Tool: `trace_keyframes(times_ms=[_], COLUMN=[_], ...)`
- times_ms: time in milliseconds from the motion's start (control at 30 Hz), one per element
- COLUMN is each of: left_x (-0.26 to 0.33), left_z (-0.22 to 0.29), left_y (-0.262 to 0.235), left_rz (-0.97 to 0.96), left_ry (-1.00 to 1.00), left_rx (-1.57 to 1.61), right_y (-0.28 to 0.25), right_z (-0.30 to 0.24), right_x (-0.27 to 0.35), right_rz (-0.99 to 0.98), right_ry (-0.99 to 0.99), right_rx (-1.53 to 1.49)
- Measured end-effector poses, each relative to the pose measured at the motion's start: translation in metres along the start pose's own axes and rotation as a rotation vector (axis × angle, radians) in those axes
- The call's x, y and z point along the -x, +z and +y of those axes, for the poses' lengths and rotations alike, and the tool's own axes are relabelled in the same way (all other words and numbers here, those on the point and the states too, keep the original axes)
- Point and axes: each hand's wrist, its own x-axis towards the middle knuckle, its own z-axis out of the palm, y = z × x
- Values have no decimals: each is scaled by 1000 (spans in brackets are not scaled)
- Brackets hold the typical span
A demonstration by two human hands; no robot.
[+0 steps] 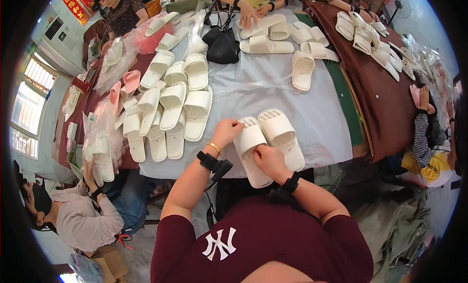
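Observation:
A pair of white slide slippers lies side by side at the table's near edge, toes pointing away from me. My left hand (229,131) pinches the left slipper (248,140) at its toe, beside the strap. Curled over that slipper's footbed, my right hand (270,161) grips the back edge of the strap, its fingertips partly hidden. The heel of this slipper sticks out past the table edge. Touching it on the right, the other slipper (279,128) lies flat with no hand on it.
White slippers (173,99) are heaped on the sheet-covered table (234,95) at left. More slippers (266,44) and a black bag (222,44) lie at the far side, near a co-worker's hands (247,14). At left, another person holds a plastic-wrapped pair (101,154).

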Motion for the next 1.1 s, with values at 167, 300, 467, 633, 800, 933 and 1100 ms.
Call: trace_keyframes(times_ms=[167, 300, 467, 633, 800, 933, 1100], left_x=[-4, -1, -3, -11, -20, -31, -45], left_z=[-5, 1, 6, 20, 42, 55, 62], left_y=[-10, -10, -19, -24, -9, 6, 24], left_rz=[-140, -90, 125, 189, 104, -40, -238], left_ry=[-50, -61, -23, 36, 24, 39, 44], left_rx=[316, 481, 584, 754, 774, 673, 521], right_y=[-5, -10, -43, -87, -95, -90, -77], right_z=[4, 5, 17, 40, 39, 32, 47], right_x=[-6, -2, 24, 56, 62, 54, 33], right_rz=[3, -16, -72, 44, 102, 43, -76], right_ry=[6, 6, 25, 73, -48, -284, -352], right_rx=[0, -13, -2, 127, 45, -45, -73])
